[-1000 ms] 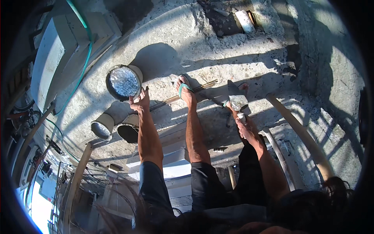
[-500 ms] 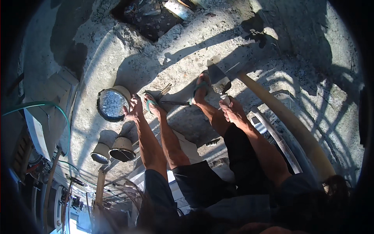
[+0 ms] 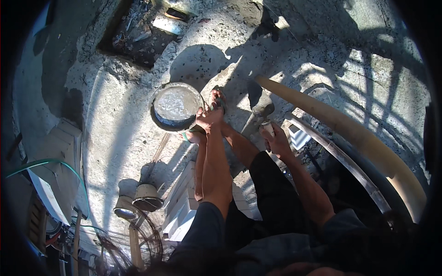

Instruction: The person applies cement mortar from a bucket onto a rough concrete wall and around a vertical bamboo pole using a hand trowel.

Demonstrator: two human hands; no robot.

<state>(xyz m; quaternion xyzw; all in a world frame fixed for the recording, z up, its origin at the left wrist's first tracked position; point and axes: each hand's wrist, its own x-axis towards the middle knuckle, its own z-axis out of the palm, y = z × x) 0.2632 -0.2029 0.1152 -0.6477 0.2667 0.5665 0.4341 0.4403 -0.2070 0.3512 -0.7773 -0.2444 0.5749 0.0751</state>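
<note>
We're squatting on a rough concrete floor [image 3: 115, 119] — lots of open slab to the left, while the right is hemmed in by a long curved pale pipe [image 3: 350, 133] and a metal rail [image 3: 340, 161] just inside it. A dark pit full of rubble [image 3: 138, 32] sits at the top edge. The round bucket of grey mix [image 3: 176, 106] stands right in front of our feet; our left hand [image 3: 209, 117] has its grip closed on the rim's right side. Our right hand [image 3: 276, 140] is wrapped around a small pale tool handle [image 3: 268, 126]. Two small cans [image 3: 138, 202] sit well apart, lower left.
</note>
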